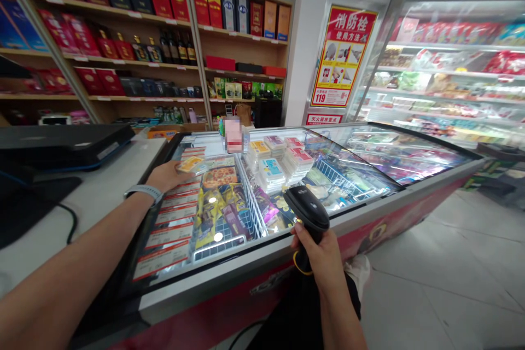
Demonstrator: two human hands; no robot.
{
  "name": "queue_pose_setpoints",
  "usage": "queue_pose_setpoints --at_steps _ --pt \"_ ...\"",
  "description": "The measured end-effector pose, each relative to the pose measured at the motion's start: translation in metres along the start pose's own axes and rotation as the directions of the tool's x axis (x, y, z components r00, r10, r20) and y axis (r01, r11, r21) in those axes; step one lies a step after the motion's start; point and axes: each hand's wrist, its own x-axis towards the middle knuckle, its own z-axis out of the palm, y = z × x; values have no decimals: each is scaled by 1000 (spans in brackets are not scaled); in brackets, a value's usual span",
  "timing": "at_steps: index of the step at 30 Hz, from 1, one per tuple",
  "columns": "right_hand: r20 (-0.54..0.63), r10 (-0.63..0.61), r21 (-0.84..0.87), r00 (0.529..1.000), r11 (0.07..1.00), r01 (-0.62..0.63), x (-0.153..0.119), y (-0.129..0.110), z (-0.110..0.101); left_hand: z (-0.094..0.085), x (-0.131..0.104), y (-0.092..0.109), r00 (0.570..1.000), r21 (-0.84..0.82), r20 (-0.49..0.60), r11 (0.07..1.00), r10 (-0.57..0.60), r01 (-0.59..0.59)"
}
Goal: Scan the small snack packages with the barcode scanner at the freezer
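My right hand (318, 251) is wrapped round the handle of a black barcode scanner (307, 209), held upright by the near edge of the chest freezer. My left hand (166, 175), with a light grey band on the wrist, reaches over the freezer's left end. Its fingers grip a small clear pack with a yellow label (191, 164). Across the glass, to the right of that pack, stand stacks of similar white packs (273, 172) with yellow, blue, purple and red labels. The scanner partly covers the goods behind it.
Below the glass of the chest freezer (283, 243) are wire baskets with ice-cream packets (229, 213) and a pizza box (220, 176). A blurred pinkish item (233, 135) stands at the far edge. Left is a counter (106, 175) with black equipment (61, 145); shelves of boxes stand behind.
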Motion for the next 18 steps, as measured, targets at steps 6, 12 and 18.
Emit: queue_pose_setpoints --at_steps 6,12,18 --pt "16 9 -13 1000 1000 -9 -3 -2 1 9 -10 13 972 0 -62 974 -227 227" --pt "14 5 -28 1000 1000 -5 -4 -3 -1 6 -4 14 992 -41 -10 991 -125 125" --pt "8 4 -35 1000 999 -3 -5 -3 -1 -8 2 10 997 -16 73 1000 16 -15"
